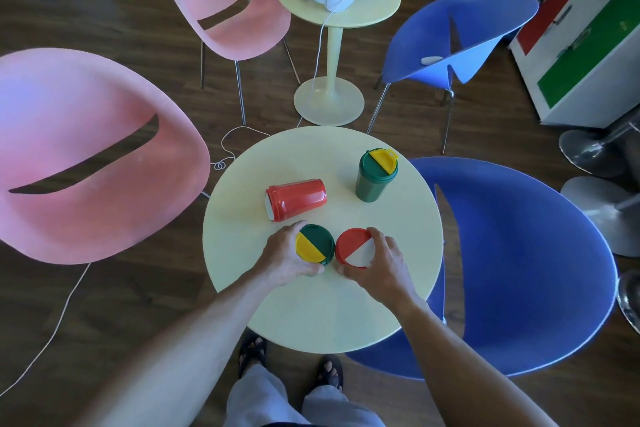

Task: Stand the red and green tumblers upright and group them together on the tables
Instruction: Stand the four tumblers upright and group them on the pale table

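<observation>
The left hand (284, 255) grasps a green tumbler (314, 245) and the right hand (379, 262) a red tumbler (355, 247), pressed together upright at the round table's (325, 315) six o'clock, apparently to group them; another red tumbler (296, 199) lies toppled at ten o'clock.

My left grip (284, 255) wraps an upright green tumbler (314, 245); my right grip (379, 262) wraps an upright red tumbler (355, 247), the two touching on the near counter (322, 315). A second red tumbler (296, 199) lies on its side; a second green tumbler (376, 175) stands apart.
</observation>
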